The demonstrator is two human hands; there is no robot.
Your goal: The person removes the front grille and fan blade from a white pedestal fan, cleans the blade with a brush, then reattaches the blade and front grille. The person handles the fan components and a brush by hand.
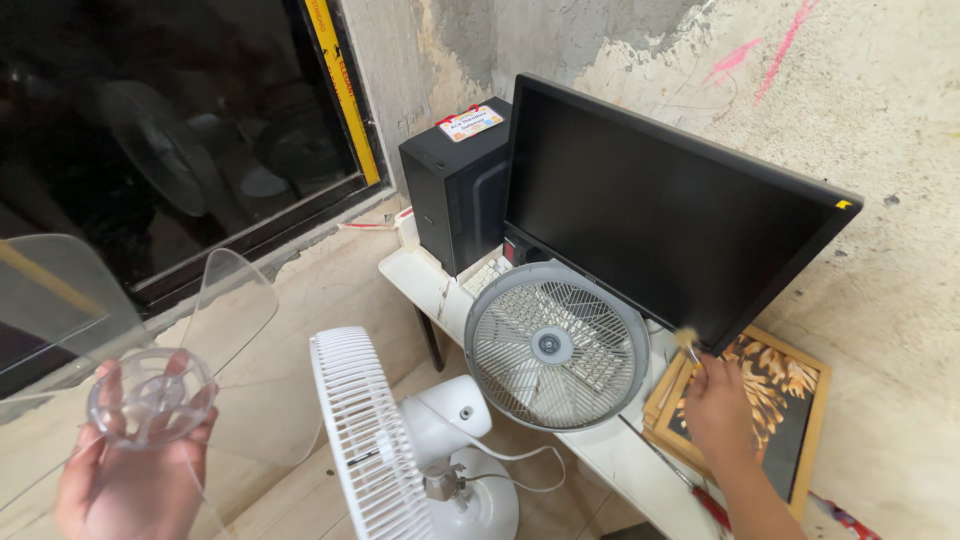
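At the bottom left of the frame the left hand is cupped from below around the round hub of a clear plastic fan blade, fingers curled up its sides; the see-through blades spread up and out toward the left edge and the centre left. At the lower right the right hand is closed around the handle of a small brush, whose pale bristles stick up just beside the lower edge of the black monitor. Between the two hands, low in the middle, stands a white fan on its round base, its white rear grille turned edge-on toward the left and its bare motor shaft pointing right; a white cord loops off the motor housing. Just above it a grey front grille leans upright on the white table, partly covering a pale keyboard behind it. Under the right hand a wood-framed picture of golden leaves lies at the table's right end. Farther back, a black computer tower stands left of the monitor against the rough plaster wall, and a dark window fills the upper left.
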